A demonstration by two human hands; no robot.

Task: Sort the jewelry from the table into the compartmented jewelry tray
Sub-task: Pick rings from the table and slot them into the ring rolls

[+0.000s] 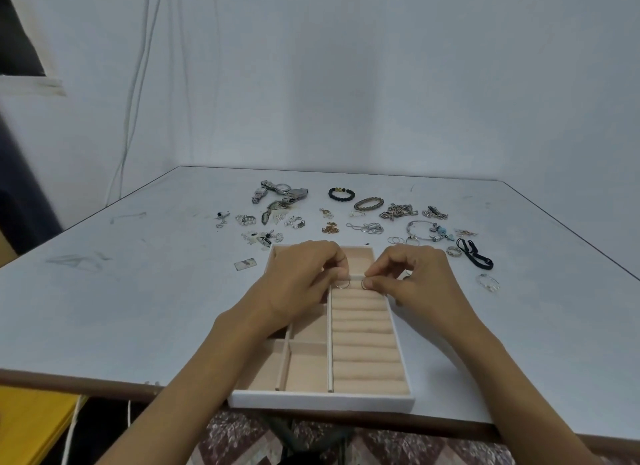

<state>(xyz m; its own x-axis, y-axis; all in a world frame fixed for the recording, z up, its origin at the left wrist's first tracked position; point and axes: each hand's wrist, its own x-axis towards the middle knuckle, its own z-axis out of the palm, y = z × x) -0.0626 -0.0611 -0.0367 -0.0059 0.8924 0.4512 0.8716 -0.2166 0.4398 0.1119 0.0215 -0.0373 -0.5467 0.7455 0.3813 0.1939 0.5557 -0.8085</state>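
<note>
Left hand (304, 277) pinches thin silver ring (342, 285); right hand (415, 281) pinches second ring (365, 284), at ring rolls of beige-lined white tray (322, 403). Step: seating rings. Next, likely: press in, release.

Head camera looks forward and down, close over the table (138, 308).

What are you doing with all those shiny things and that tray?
A person is sorting jewelry. The left hand pinches a thin ring and the right hand pinches a second ring, both at the far end of the padded rolls in the tray. Most of the jewelry, such as the watches and bracelets, lies on the table beyond the tray.
</note>
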